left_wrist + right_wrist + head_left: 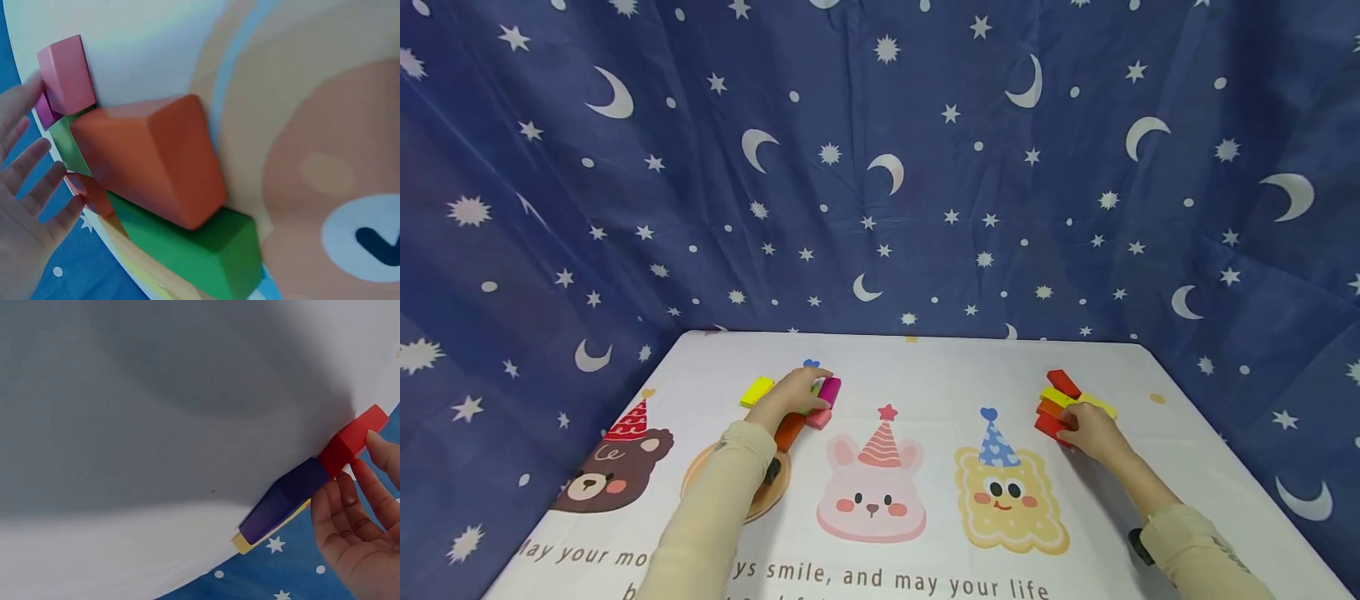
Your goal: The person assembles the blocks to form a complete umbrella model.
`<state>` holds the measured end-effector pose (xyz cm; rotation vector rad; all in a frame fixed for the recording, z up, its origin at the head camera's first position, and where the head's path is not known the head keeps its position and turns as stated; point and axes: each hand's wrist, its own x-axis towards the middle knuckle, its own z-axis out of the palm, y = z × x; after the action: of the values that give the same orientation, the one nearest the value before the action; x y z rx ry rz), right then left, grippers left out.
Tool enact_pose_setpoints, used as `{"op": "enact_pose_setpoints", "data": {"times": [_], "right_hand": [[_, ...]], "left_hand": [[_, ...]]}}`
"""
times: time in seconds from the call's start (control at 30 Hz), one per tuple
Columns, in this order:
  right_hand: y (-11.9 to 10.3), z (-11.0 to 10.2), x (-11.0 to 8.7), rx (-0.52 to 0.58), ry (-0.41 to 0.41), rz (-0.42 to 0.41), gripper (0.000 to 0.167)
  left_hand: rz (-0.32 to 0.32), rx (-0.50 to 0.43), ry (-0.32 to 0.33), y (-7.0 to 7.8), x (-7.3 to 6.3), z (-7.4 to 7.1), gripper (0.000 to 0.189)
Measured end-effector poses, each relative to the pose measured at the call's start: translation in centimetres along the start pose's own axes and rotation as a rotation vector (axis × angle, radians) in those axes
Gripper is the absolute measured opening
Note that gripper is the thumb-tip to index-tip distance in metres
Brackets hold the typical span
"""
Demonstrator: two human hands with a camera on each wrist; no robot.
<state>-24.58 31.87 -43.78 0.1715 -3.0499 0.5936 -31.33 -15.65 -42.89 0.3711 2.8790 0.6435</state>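
Note:
My left hand [793, 392] reaches over a cluster of blocks at the left. In the left wrist view its fingers are extended and spread, with a fingertip at the pink block [72, 78]. Beside that lie a magenta block [47, 112], a light green block [70, 147], a large orange block [144, 150] and a green block [194, 244]. My right hand [1093, 429] pinches a red block [353, 437] between thumb and fingers at the right-hand cluster. A dark purple block [287, 497] lies end-on to the red one, with a yellow block [242, 542] beyond.
In the right cluster, another red block [1063, 383], a yellow block [1058, 397] and an orange block [1049, 408] lie close together. A yellow block [757, 392] sits left of my left hand. The white tablecloth [940, 375] has printed cartoon figures; a starry blue curtain [925, 250] hangs behind.

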Motion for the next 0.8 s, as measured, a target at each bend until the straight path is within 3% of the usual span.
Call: {"op": "enact_pose_setpoints", "data": {"times": [0.1,0.27,0.57,0.8], "right_hand": [[-0.2,-0.1,0.3,-0.019,-0.019,0.019,0.023],[-0.6,-0.4,0.9,-0.037,-0.054,0.024,0.028],[-0.5,-0.6,1.0,-0.064,-0.125,0.024,0.032],[-1.1,-0.3,0.9,-0.020,-0.135,0.081,0.027]], "left_hand": [[0.015,0.013,-0.048,0.2,0.4,-0.1,0.056],[-0.011,0.012,-0.076,0.2,0.8,-0.5,0.059],[0.012,0.050,-0.022,-0.1,1.2,-0.1,0.068],[0.039,-0.003,0.061,-0.2,1.1,0.3,0.063]]}}
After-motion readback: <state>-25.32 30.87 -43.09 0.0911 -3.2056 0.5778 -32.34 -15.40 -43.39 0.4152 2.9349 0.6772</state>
